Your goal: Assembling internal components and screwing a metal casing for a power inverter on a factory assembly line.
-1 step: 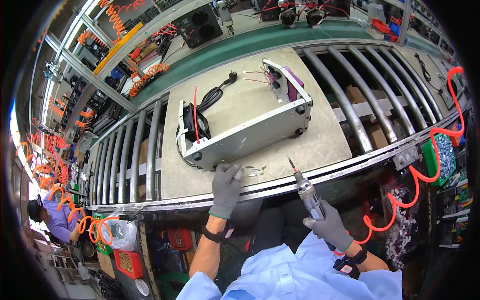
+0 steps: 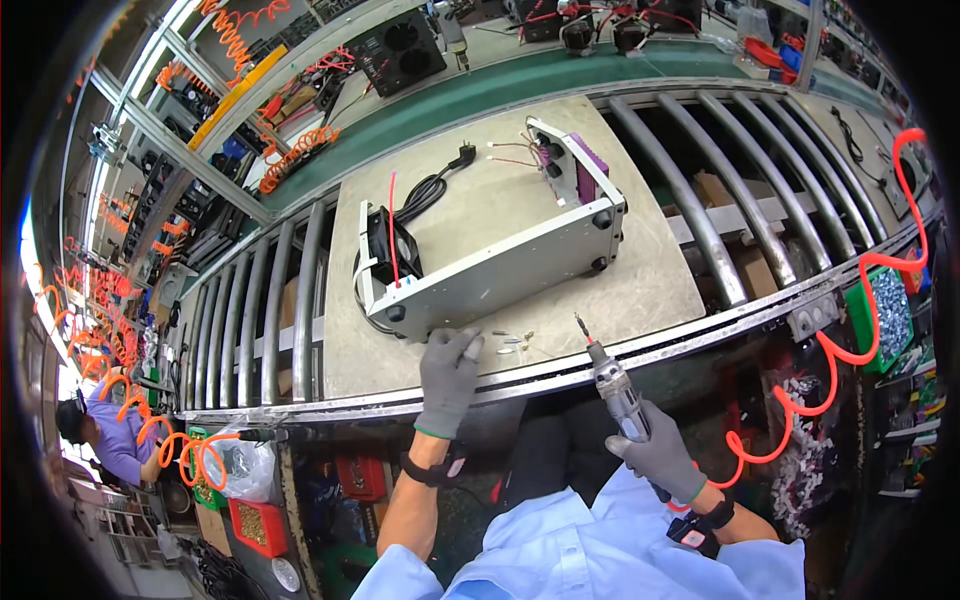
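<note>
My right hand point(image 2: 655, 452), in a grey glove, is wrapped round a pneumatic screwdriver point(image 2: 622, 402) whose bit points up and away, over the front of the board. In front of me, a light-grey metal chassis point(image 2: 500, 263) lies on its side. It carries a black fan point(image 2: 392, 243), a black power cord point(image 2: 425, 195) and a purple panel point(image 2: 588, 170). My gloved left hand point(image 2: 448, 375) is at the chassis's near left corner, its fingers curled and pressed together; what they hold, if anything, is hidden. Several small screws and metal pieces point(image 2: 515, 343) lie just right of it.
The chassis stands on a pale board point(image 2: 650, 270) across a roller conveyor point(image 2: 690, 200). An orange coiled air hose point(image 2: 790, 400) runs up on the right, beside a green bin point(image 2: 880, 320) of screws. A red bin point(image 2: 258, 527) stands at lower left. Another person point(image 2: 115, 430) is at far left.
My left hand has shifted very slightly to the left. The right hand, the screwdriver and the chassis look the same.
</note>
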### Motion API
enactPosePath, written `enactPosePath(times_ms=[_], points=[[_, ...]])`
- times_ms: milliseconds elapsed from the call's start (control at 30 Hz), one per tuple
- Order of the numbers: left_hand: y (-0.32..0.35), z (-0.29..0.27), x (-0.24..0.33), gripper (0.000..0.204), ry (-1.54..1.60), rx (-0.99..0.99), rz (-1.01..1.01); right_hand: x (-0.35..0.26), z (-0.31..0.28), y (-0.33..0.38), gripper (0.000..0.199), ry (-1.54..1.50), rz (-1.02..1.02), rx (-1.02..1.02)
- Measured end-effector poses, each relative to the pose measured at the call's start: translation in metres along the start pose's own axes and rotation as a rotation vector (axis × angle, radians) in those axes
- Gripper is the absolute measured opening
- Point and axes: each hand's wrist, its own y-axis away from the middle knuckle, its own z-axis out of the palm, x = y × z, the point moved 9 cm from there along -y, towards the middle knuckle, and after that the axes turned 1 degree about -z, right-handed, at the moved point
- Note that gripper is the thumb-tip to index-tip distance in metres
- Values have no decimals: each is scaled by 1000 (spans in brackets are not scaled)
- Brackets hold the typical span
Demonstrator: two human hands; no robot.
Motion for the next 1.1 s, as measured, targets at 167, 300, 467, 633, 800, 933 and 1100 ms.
enactPosePath(times_ms=[167, 300, 467, 633, 800, 933, 1100], points=[[-21, -30, -2, 22, 491, -69, -326, -29, 15, -5, 44, -13, -112, -46], [-66, -54, 46, 15, 577, -49, -146, -46, 33, -7, 46, -70, -23, -123], [-125, -55, 71, 18, 476, -143, -64, -75, 48, -11, 46, -61, -64, -145], [-145, -21, 74, 23, 474, -418, -158, -84, 46, -14, 44, -60, -55, -108], [-166, 11, 61, 24, 466, -545, -321, -84, 42, -17, 41, -50, -30, -90], [-179, 34, 57, 23, 455, -631, -298, -86, 41, -19, 39, -47, -10, -94], [-181, 58, 58, 22, 273, -806, -239, -92, 40, -18, 39, -27, -27, -89]])
